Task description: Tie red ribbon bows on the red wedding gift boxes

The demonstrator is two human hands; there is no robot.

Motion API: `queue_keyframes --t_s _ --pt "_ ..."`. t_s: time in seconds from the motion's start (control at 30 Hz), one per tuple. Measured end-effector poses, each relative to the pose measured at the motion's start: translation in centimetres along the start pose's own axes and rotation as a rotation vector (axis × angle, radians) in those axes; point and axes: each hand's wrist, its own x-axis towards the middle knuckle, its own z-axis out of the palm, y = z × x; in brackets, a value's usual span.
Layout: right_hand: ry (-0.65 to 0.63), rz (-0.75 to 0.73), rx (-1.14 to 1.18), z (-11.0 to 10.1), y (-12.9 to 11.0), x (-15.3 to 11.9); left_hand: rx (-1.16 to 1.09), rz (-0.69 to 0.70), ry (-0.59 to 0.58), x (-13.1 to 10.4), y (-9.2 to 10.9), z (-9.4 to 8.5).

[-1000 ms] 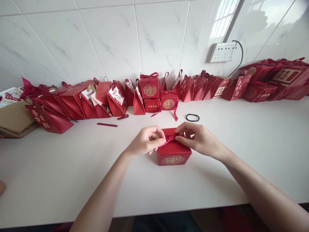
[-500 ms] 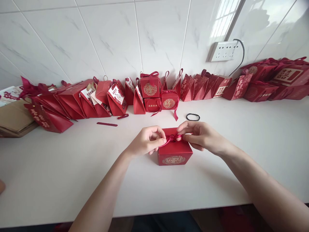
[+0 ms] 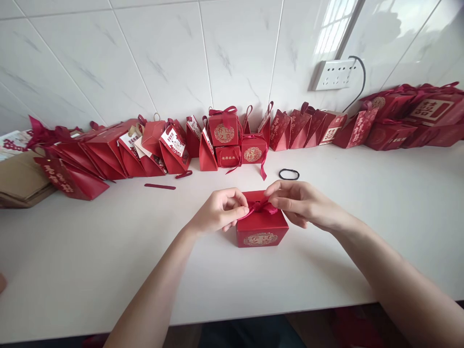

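Observation:
A red box [image 3: 261, 232] with a gold round emblem on its front stands on the white table [image 3: 203, 280]. Across its top lies a knotted dark pink ribbon [image 3: 257, 206]. My left hand [image 3: 227, 210] pinches the ribbon's left part between thumb and fingertips, at the box's top left edge. On the right, my right hand [image 3: 294, 202] has its thumb and fingers closed on the ribbon's right part, with a loop showing just below the fingertips. The tips of the other fingers are partly hidden.
Red gift boxes [image 3: 108, 150] line the tiled wall, with more stacked boxes [image 3: 393, 121] at the right. A black oval ring [image 3: 289, 174] and a flat dark red strip [image 3: 160, 186] lie behind my hands. Brown packages [image 3: 21, 179] sit far left.
The ribbon's right part now shows as a wider loop under my right fingers, which have shifted slightly. My left hand keeps its pinch. The view has moved a little.

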Motion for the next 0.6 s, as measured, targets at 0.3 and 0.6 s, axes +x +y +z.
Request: queue_keyframes --t_s 0.3,0.6 --pt "-0.003 0.013 -0.062 0.29 -0.27 0.21 -0.011 0.004 -0.005 -0.05 0.04 0.03" --pt "0.139 -0.050 -0.312 0.07 0.21 0.40 -0.001 0.003 0.005 -0.11 0.05 0.04"
